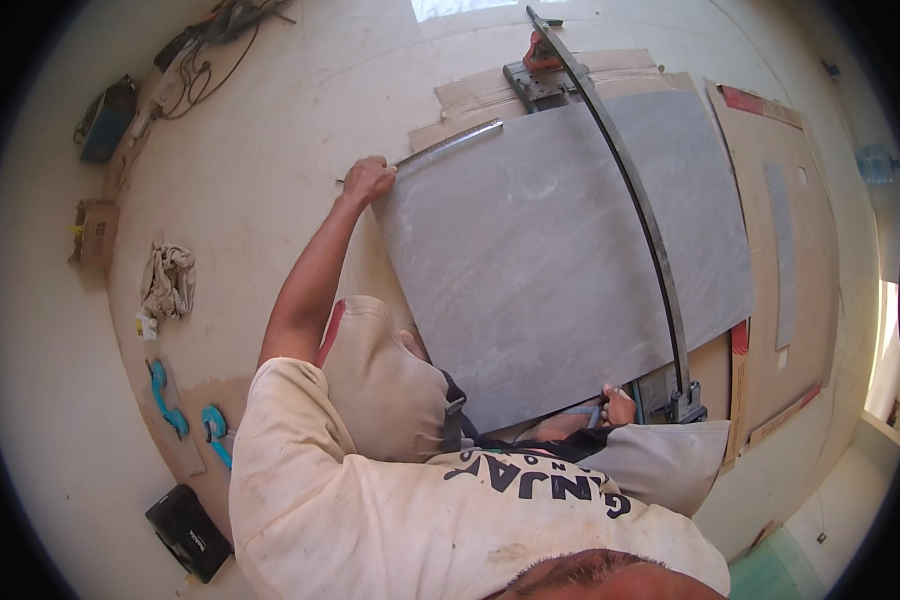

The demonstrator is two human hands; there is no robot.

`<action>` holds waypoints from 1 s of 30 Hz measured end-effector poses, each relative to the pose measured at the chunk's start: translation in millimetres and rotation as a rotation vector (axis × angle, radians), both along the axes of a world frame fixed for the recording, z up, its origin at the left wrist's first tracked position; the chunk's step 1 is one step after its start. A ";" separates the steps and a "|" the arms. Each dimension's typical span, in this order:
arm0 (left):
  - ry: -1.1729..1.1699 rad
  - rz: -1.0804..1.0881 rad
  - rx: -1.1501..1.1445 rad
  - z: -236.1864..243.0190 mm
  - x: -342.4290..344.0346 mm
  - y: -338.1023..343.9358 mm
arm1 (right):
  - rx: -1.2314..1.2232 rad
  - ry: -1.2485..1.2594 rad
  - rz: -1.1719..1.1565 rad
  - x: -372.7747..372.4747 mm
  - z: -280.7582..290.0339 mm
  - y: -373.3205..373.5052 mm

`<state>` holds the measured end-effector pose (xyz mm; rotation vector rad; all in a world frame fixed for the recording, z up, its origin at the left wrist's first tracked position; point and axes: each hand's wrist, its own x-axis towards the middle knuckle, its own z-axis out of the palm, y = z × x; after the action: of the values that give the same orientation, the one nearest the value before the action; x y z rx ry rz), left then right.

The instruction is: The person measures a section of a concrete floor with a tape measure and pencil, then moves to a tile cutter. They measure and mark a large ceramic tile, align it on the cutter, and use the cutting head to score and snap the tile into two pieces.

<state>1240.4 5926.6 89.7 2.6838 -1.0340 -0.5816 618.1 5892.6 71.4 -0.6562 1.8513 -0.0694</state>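
The tile [510, 270], large and grey, lies in front of the person's knees, slanting across the cutter [685, 405] and the cardboard [462, 97] under it. The cutter's dark rail [638, 180] passes over the tile's right-hand part, from beyond the far edge to just past the near one. A metal strip [450, 146] runs along the far edge from the left corner.

The left hand [370, 180] is at that corner, arm stretched out, its fingers curled closed on the strip's left end. The right hand [618, 405] is at the near edge, close to the rail's near end. Its fingers are bent; whether they grip anything there cannot be told.

At the rail's far end is a red part [541, 52]. Right of the tile, a narrow grey offcut [780, 255] lies on a flat carton [815, 270]. Out to the left are a crumpled cloth [168, 280], two blue suction cups [165, 398], a black case [188, 533], a small box [97, 232] and, farther off, tangled cables [205, 65].
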 end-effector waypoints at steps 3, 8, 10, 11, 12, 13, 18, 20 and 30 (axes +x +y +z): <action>0.032 -0.037 0.012 0.0 8.6 0.0 | 0.072 -0.120 -0.104 -23.5 -13.8 -4.6; 0.113 -0.072 0.083 12.3 5.4 1.7 | 0.273 -0.177 -0.141 -10.2 23.4 -21.5; 0.085 -0.095 0.057 13.5 -1.4 2.0 | 0.164 -0.086 0.122 1.3 44.2 -31.8; 0.035 -0.110 0.024 14.2 -3.2 4.5 | 0.110 -0.044 0.257 8.7 53.3 -38.1; -0.008 -0.133 -0.013 12.9 -6.4 5.2 | -0.041 0.027 0.659 12.9 61.7 -53.5; -0.011 -0.120 -0.021 11.3 -8.2 7.6 | -0.328 0.007 0.875 28.3 71.0 -69.0; 0.103 -0.143 0.046 29.3 -8.5 0.4 | -0.921 -0.065 1.377 188.4 88.2 -158.3; 0.154 -0.160 0.056 35.4 -12.3 -8.3 | -0.986 -0.138 1.412 252.5 70.2 -181.2; 0.165 -0.103 -0.078 21.9 -14.8 -11.2 | -1.367 -0.036 1.247 400.8 -0.7 -226.0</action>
<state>1225.6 5915.4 111.6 2.4794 -1.1296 -0.7516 1018.9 5666.5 70.7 -2.5632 0.8286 -0.5198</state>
